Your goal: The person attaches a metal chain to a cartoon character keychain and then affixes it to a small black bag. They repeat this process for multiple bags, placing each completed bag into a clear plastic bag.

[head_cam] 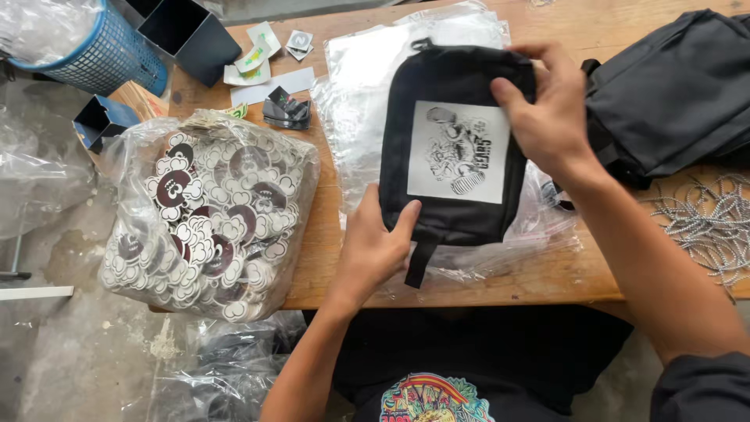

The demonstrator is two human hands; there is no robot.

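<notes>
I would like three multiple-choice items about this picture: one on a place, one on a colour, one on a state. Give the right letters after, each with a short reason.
1. Where does the clear bag of cloud-shaped stickers lie?
A. On the left end of the wooden table
B. Inside the blue basket
C. On top of the black pouch

2. What colour is the printed patch on the pouch?
A. Red
B. Grey-white with a dark drawing
C. Yellow

3. How do the hands meet the pouch?
A. Both hover apart from it
B. Only one touches it
C. The left hand is at its lower left corner, the right hand at its upper right corner

Key: 1 A, the bag overhangs the table's left edge. 2 B, the patch is pale with dark lines. 3 C, both hands touch the pouch.
</notes>
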